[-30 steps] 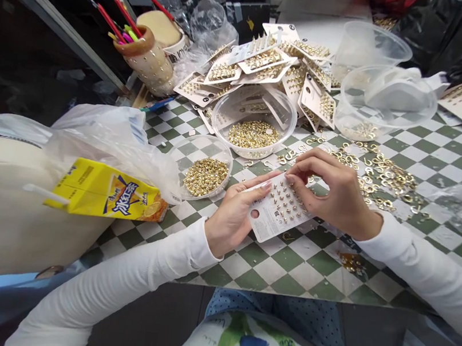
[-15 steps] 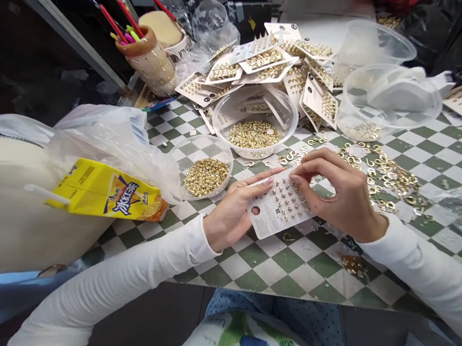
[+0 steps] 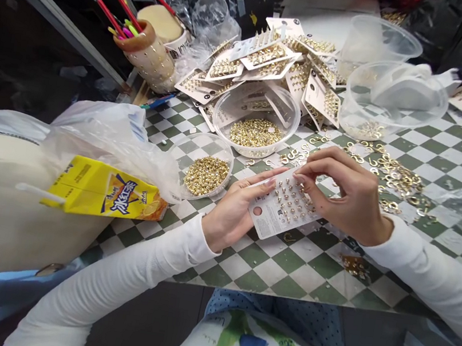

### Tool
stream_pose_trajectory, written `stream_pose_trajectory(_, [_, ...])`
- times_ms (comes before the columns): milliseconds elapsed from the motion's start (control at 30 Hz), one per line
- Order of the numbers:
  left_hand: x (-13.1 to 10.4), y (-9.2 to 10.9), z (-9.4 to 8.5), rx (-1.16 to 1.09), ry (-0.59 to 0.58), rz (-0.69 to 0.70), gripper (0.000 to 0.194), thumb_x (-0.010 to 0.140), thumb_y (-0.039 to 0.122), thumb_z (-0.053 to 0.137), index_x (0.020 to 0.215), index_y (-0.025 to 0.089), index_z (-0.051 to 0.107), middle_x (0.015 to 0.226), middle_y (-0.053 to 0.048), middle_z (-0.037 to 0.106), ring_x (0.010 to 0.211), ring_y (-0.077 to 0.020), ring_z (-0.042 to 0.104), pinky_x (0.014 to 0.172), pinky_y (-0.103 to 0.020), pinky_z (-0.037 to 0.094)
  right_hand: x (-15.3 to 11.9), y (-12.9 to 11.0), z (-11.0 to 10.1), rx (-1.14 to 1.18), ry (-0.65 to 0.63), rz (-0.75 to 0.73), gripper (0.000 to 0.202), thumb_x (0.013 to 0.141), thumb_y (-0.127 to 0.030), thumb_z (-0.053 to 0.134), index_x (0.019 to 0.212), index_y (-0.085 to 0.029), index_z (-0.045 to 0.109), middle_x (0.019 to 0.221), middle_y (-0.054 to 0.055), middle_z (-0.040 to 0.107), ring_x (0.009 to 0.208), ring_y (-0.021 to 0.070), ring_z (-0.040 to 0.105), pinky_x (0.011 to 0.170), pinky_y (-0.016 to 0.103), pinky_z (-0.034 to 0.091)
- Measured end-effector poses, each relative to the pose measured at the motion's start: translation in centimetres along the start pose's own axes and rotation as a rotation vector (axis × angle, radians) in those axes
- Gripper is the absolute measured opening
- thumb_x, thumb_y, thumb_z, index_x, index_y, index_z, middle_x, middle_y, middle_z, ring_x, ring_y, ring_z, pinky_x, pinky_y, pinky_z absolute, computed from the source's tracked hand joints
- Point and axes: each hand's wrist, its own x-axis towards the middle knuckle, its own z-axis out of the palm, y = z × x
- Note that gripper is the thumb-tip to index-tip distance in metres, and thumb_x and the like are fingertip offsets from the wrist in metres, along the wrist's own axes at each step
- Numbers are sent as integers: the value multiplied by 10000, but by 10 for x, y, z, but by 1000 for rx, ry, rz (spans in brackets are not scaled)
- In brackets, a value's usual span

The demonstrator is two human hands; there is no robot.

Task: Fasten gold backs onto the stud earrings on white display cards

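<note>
My left hand (image 3: 231, 211) grips a white earring card (image 3: 269, 220) by its left edge, thumb on top and fingers beneath. Rows of small metal earring backs stud the card's upturned face, and a round hole sits near its left end. Over the card's far right corner, my right hand (image 3: 343, 192) is closed in a pinch, thumb and forefinger tips together at the studs. Whatever is between those fingertips is too small to make out. Just beyond the hands lie a shallow lid of gold pieces (image 3: 206, 175) and a clear tub of gold pieces (image 3: 255, 133).
Filled cards (image 3: 269, 57) are heaped at the back. Gold hook-shaped pieces (image 3: 399, 175) lie scattered on the right, near clear plastic tubs (image 3: 390, 113). A yellow drink carton (image 3: 104, 189) with a straw lies at left beside a plastic bag. A pen holder (image 3: 148, 59) stands behind.
Both hands keep their hold at the card. My right hand's position over the far right corner is nearly the same; the whole view has shifted slightly.
</note>
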Motion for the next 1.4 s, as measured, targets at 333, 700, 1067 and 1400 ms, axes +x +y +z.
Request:
stream_pose_trajectory(333, [1, 0, -1, -24, 14, -3, 229, 877, 169, 748, 1096, 200, 807, 1020, -46, 793, 896, -149, 706, 828, -267, 551, 0, -4, -3, -13, -58, -3, 101, 938, -96, 666, 944, -193, 639, 941, 59, 668, 769, 161, 655, 654, 320, 579])
stream_pose_trajectory(700, [4, 0, -2, 29, -2, 57, 228, 866, 151, 737, 1063, 235, 817, 1229, -1, 754, 976, -134, 664, 869, -244, 516, -3, 0, 0, -2, 3, -21, 117, 919, -78, 697, 955, -185, 667, 957, 70, 669, 845, 185, 686, 690, 324, 571])
stream_pose_trajectory(1067, [3, -1, -2, -44, -140, -24, 289, 930, 149, 668, 1196, 194, 774, 1157, -65, 788, 1031, -170, 709, 936, -280, 528, -1, 0, -2, 28, 19, 18, 112, 931, -98, 705, 937, -206, 675, 924, 49, 669, 823, 174, 675, 666, 320, 557])
stream_pose_trajectory(1400, [1, -3, -2, -87, -126, -51, 301, 909, 129, 687, 1182, 209, 783, 1110, -51, 806, 976, -161, 732, 907, -281, 539, 0, -2, -4, -29, -40, -26, 110, 938, -75, 672, 955, -181, 648, 935, 62, 660, 757, 158, 639, 646, 320, 550])
